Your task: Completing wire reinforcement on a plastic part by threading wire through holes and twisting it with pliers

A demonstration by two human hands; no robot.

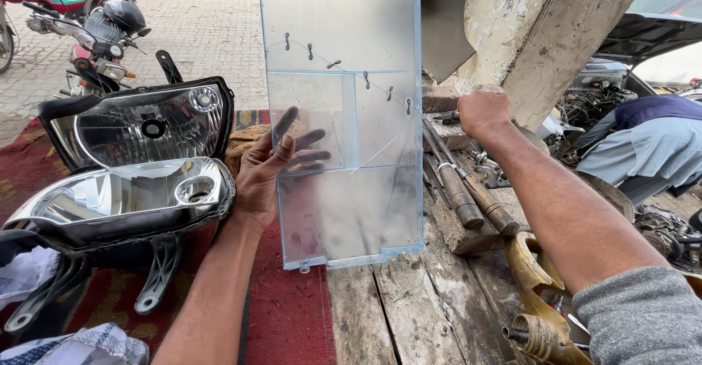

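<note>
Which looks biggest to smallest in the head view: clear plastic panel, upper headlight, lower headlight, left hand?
1. Clear plastic panel.
2-3. Upper headlight and lower headlight: look alike, and the lower is nearer, so unranked.
4. Left hand, holding the panel.

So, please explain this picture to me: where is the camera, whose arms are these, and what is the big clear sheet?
There is no machine here. The camera sits on a person's head and looks down, so the two bare arms belong to that person. The left hand holds a clear plastic panel upright, with the fingers spread behind it; cracks in the panel are stitched with small wire loops. The right hand is closed, reaching toward tools at the back of a rough wooden bench; what it grips cannot be seen. Two metal tools with wooden handles lie on the bench. On the left, two car headlights rest on a red cloth. Another person bends over a car engine on the right, and motorbikes stand behind.
</note>
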